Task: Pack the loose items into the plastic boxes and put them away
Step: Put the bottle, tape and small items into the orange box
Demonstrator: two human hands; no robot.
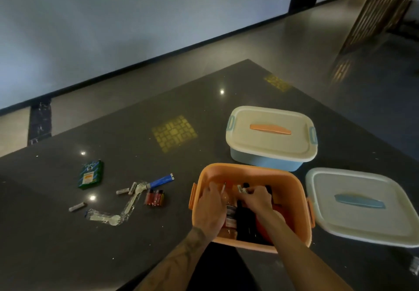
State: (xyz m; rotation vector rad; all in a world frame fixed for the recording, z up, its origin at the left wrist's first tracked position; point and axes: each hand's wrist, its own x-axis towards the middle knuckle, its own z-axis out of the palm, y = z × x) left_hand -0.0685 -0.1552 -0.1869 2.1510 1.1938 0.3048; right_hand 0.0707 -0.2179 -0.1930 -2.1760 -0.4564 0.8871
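Orange box [249, 170], lid off, sits near and centre on the worktop [136, 154], with both hands inside it. I judge it light, stiff plastic, best lifted by its two side latches; its long axis appears to run left to right. The right hand [257, 200] pinches a small white-labelled piece [242, 189]. The left hand [209, 209] is curled beside a jar [230, 217]; I cannot tell whether it holds anything. Left of the box a wrapped fork [135, 196] lies loose, tines far, handle near: light, with slippery film.
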